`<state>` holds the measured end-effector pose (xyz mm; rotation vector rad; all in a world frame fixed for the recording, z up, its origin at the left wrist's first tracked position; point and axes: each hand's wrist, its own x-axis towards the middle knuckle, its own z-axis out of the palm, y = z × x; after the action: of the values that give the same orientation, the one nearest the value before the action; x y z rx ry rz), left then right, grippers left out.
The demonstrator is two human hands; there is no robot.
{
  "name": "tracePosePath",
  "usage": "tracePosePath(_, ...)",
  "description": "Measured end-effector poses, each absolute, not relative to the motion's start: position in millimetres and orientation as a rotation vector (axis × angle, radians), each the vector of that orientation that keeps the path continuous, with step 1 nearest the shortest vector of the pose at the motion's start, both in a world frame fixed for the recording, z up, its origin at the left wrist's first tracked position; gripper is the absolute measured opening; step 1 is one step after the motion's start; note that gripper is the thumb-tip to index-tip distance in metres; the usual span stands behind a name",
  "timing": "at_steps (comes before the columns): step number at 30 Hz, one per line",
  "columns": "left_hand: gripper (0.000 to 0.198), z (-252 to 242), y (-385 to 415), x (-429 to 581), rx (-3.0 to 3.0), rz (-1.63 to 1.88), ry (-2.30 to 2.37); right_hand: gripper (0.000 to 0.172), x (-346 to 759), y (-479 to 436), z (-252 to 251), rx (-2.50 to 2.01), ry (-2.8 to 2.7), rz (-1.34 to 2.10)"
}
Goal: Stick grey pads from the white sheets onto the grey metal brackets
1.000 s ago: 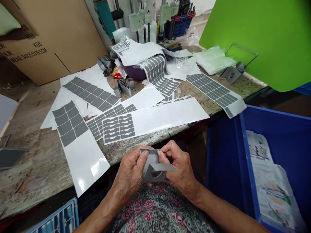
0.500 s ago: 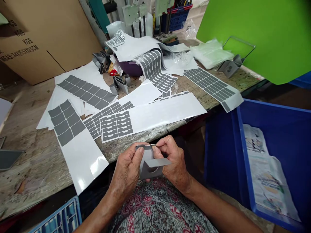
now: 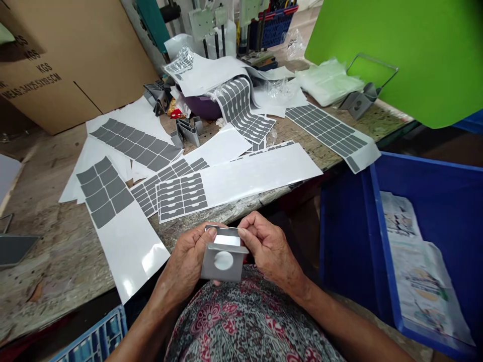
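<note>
Over my lap I hold a bent grey metal bracket (image 3: 237, 269) with a round hole in its front face. My left hand (image 3: 190, 251) is closed around its left side, thumb on the upper left corner. My right hand (image 3: 269, 249) pinches the upper right corner between thumb and forefinger. Along the bracket's far edge, between my thumbs, lies a dark grey strip (image 3: 228, 231). Close beyond my hands, at the table's front edge, is a sheet of dark grey notched stickers (image 3: 184, 196) with a bare white part.
More sticker sheets (image 3: 109, 193) overhang the worn table (image 3: 56, 271). Similar brackets stand at the middle (image 3: 188, 131) and far right (image 3: 358, 103). Behind are a purple bowl (image 3: 204, 106), a cardboard box (image 3: 83, 55) and a green board (image 3: 396, 55). A blue bin (image 3: 339, 241) is at right.
The bracket has turned so its holed face now points toward me, and it has shifted slightly left. My right fingers have moved off its front flap and stay at the upper corner.
</note>
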<state>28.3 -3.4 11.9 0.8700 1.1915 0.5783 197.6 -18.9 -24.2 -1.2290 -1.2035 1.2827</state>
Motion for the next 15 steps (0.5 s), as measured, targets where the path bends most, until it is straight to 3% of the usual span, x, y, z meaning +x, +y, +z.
tracePosePath(6,0.042,4.7,1.5,22.8,0.754,0.601,1.151,0.029,198.7,-17.3,-40.0,-1.085,-1.008,1.417)
tracePosePath(15,0.043,2.3,1.9,23.5,0.838,0.547,1.169,0.016,202.2,-20.1,-31.6,-1.269,-1.289,1.264)
